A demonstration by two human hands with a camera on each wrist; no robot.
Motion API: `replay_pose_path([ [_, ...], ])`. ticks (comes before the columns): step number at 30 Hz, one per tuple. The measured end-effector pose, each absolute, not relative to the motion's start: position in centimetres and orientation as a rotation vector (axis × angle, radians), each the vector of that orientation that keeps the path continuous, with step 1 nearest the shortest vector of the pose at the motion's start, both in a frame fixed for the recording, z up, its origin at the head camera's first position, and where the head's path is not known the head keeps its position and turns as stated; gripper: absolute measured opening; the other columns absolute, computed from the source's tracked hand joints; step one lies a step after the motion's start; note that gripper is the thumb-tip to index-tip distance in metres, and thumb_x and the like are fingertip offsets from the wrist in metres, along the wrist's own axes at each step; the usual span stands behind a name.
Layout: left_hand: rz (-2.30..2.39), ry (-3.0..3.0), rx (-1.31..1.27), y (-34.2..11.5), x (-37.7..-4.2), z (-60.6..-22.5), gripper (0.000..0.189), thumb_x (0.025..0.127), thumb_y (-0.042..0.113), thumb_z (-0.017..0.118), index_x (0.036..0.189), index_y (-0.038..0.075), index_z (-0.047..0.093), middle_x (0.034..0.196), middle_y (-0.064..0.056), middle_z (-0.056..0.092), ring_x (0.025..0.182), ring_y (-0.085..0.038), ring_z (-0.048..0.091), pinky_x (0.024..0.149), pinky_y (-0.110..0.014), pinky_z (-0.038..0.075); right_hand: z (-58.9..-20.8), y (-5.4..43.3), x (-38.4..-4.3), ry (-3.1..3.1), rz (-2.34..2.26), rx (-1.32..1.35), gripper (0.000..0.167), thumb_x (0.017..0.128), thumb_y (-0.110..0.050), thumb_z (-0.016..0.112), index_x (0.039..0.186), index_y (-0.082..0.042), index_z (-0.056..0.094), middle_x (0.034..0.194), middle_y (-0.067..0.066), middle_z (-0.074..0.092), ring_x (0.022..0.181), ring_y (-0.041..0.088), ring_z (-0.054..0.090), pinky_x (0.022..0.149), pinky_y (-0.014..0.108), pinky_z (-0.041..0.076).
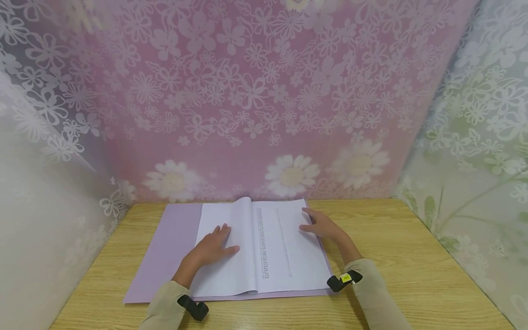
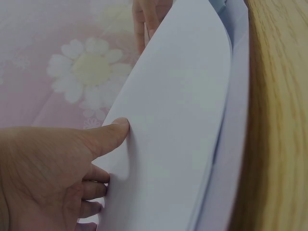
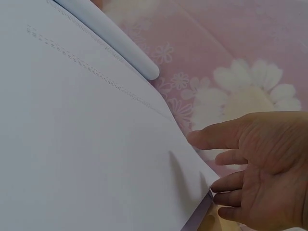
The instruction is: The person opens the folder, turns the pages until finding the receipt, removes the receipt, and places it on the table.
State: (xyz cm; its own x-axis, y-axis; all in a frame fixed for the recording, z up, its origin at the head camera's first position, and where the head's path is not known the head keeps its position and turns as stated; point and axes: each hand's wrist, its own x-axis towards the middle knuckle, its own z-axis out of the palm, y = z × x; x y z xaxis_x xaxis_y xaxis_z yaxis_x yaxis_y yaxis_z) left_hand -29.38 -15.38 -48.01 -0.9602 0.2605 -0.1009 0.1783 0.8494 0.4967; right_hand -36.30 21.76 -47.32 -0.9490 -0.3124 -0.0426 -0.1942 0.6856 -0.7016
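A lilac folder (image 1: 167, 243) lies opened flat, with white sheets spread across it. The left-hand page (image 1: 224, 275) is blank and bulges into a curl along the middle. Two narrow columns of small print (image 1: 262, 247) run down the right-hand page (image 1: 309, 266). On the blank page rests my left hand (image 1: 210, 248), its fingers spread and thumb pointing right; the left wrist view shows its thumb (image 2: 115, 134) on the paper. At the upper right edge of the printed page is my right hand (image 1: 323, 225), fingers extended. In the right wrist view its fingertips (image 3: 224, 185) meet the page's edge.
The folder lies on a wood-grain table (image 1: 371, 238) near its far edge. Behind rises a pink flowered covering (image 1: 255, 114), and similar floral sheets close in the left and right sides. Each wrist wears a black camera (image 1: 193, 308).
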Motion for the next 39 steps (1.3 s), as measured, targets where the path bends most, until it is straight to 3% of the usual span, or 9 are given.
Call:
replay_pose_path([
  [10,0.748,2.853,0.354,-15.3,-29.4,-47.8,0.082,0.098,0.049,0.064,0.157,0.000,0.035,0.165,-0.022,0.029,0.152,-0.047,0.026,0.119,-0.063,0.031,-47.5,22.0,-36.7,2.725,-1.155,-0.433,0.076,0.097,-0.023,0.070,0.156,0.006,0.032,0.163,0.029,0.027,0.153,0.049,0.021,0.124,0.060,0.022],
  [20,0.754,2.852,0.352,-15.2,-29.1,-47.3,0.082,0.097,0.047,0.065,0.156,-0.001,0.036,0.164,-0.025,0.031,0.151,-0.049,0.028,0.118,-0.064,0.032,-47.7,22.1,-38.9,2.644,-1.300,-0.462,0.083,0.100,-0.020,0.065,0.160,0.007,0.015,0.165,0.032,0.014,0.152,0.051,0.018,0.124,0.060,0.019],
  [25,0.756,2.853,0.357,-15.3,-29.3,-47.4,0.081,0.098,0.046,0.065,0.156,-0.001,0.036,0.164,-0.024,0.030,0.152,-0.048,0.027,0.119,-0.064,0.031,-47.6,22.0,-40.3,2.632,-1.303,-0.377,0.079,0.101,-0.020,0.063,0.162,0.002,0.017,0.166,0.030,0.018,0.153,0.048,0.020,0.124,0.057,0.022],
  [39,0.767,2.844,0.356,-15.3,-29.2,-47.6,0.081,0.098,0.047,0.065,0.156,-0.001,0.035,0.165,-0.023,0.030,0.153,-0.047,0.025,0.120,-0.064,0.029,-46.3,21.0,-39.6,2.660,-1.300,-0.468,0.074,0.101,-0.014,0.063,0.159,0.006,0.021,0.164,0.033,0.022,0.150,0.053,0.024,0.121,0.062,0.026],
])
